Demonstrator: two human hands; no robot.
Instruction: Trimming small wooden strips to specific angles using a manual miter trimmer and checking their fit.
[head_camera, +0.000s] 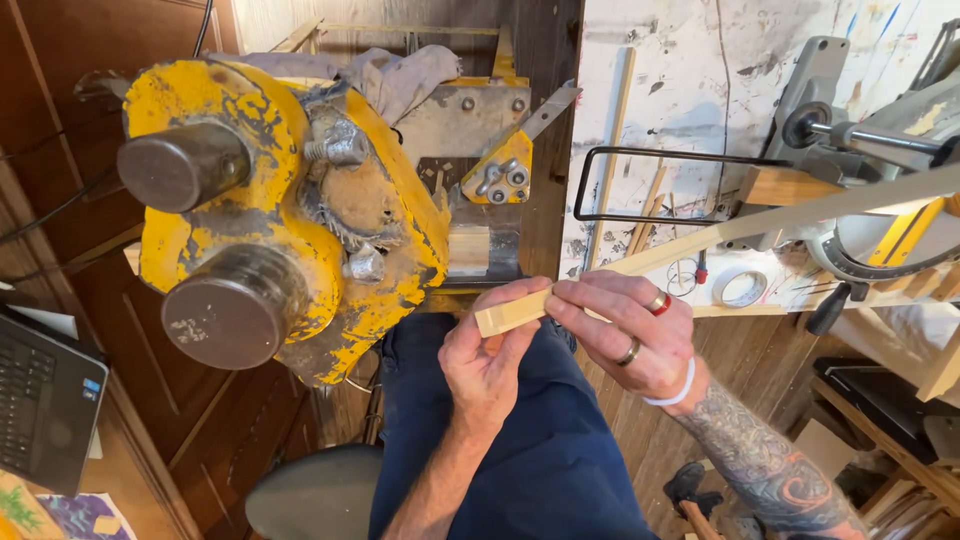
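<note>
Hands met at the near end of a long pale wooden strip (740, 228), which ran from the middle of the view up and away to the right, past a miter saw (880, 190) on a paint-spattered bench (690, 90). Left hand (490, 350) pinched the strip's cut end from below, thumb and fingers closed on it. Right hand (625, 330), wearing 2 rings and a white wristband, gripped the strip just beside that end from above, fingers curled over it. Both hands were held above the person's blue-trousered lap (540, 450). Just to the left stood a worn yellow machine (290, 210) with 2 grey metal rollers. A roll of tape (741, 288) lay on the bench, and a laptop (45, 400) sat at the far left
</note>
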